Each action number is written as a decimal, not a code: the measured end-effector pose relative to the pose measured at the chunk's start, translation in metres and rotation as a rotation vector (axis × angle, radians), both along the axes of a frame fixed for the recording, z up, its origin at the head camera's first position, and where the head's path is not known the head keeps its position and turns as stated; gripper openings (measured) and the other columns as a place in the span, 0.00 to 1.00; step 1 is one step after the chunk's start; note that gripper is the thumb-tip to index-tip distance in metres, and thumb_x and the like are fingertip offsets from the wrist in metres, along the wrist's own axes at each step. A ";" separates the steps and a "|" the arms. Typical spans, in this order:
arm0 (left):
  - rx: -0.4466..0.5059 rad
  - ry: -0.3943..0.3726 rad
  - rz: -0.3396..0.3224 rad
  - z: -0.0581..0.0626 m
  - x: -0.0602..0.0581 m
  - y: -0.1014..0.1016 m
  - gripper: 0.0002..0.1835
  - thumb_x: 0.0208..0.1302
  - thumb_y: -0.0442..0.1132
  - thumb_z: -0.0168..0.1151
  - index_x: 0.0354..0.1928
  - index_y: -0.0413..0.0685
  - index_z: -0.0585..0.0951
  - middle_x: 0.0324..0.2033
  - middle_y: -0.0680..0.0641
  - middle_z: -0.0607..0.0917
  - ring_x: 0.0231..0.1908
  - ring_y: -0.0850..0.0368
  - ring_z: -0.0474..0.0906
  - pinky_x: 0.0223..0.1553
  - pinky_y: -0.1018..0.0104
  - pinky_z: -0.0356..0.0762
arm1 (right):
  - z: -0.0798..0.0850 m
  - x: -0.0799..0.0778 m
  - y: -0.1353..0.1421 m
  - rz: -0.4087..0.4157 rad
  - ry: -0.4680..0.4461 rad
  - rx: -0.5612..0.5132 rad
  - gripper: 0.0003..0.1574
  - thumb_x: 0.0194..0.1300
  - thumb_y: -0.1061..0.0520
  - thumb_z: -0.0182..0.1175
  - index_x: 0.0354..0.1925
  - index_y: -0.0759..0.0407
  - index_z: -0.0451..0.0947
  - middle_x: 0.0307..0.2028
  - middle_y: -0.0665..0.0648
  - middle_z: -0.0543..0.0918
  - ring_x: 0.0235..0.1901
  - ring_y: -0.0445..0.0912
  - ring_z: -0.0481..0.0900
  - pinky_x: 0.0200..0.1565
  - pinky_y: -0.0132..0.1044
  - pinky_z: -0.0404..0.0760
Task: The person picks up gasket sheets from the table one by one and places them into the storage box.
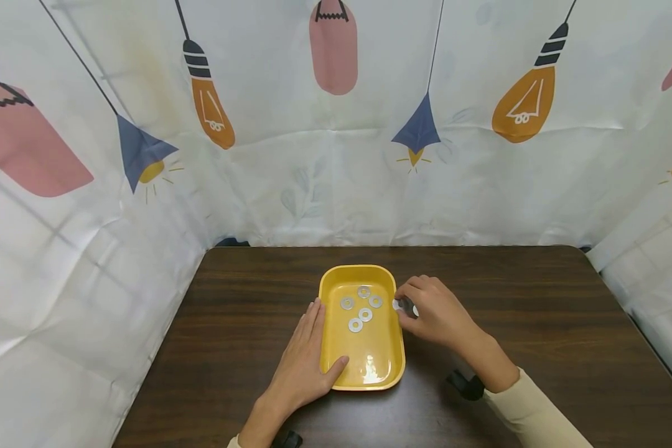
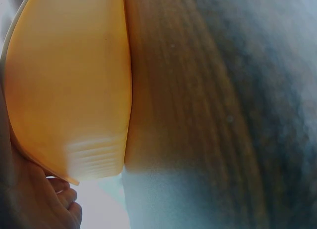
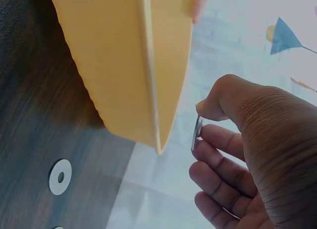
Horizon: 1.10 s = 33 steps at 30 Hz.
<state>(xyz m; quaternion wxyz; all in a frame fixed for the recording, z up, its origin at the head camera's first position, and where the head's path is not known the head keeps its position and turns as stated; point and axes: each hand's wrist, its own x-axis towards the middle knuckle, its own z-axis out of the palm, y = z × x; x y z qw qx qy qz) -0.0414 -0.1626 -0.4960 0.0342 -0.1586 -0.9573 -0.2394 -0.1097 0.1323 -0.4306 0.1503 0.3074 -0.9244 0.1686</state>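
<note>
A yellow tray (image 1: 369,361) stands on the table, with several flat metal washers (image 1: 355,325) lying in its far half. My left hand (image 1: 305,367) rests along the tray's left side, fingers straight and thumb over the rim near the front corner. Just outside the right rim, my right hand (image 1: 434,311) pinches a metal washer (image 3: 196,133) between thumb and fingertips. The right wrist view shows this washer edge-on, beside the tray wall and above the table. A loose washer (image 3: 60,177) lies on the table below the hand, and the edge of another shows at the frame's bottom.
The dark wood-grain table (image 1: 246,298) extends to both sides of the tray. Behind it hangs a white curtain (image 1: 336,186) printed with lamps and bulbs. A black wrist device (image 1: 466,384) sits at the right wrist, next to a cream sleeve (image 1: 537,410).
</note>
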 end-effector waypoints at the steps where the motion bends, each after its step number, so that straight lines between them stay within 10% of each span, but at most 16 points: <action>1: 0.001 -0.001 0.000 0.000 0.000 0.000 0.57 0.66 0.62 0.65 0.85 0.42 0.49 0.87 0.47 0.47 0.86 0.50 0.47 0.84 0.49 0.54 | 0.001 0.000 -0.001 0.001 -0.003 0.001 0.11 0.58 0.55 0.76 0.40 0.57 0.89 0.38 0.53 0.88 0.38 0.46 0.81 0.47 0.46 0.84; 33: 0.000 -0.028 0.010 0.000 -0.001 0.002 0.58 0.66 0.63 0.65 0.86 0.44 0.47 0.87 0.48 0.46 0.86 0.49 0.46 0.84 0.47 0.55 | 0.003 -0.002 -0.014 0.066 -0.026 0.017 0.11 0.57 0.55 0.74 0.40 0.55 0.87 0.37 0.50 0.87 0.36 0.44 0.78 0.46 0.44 0.83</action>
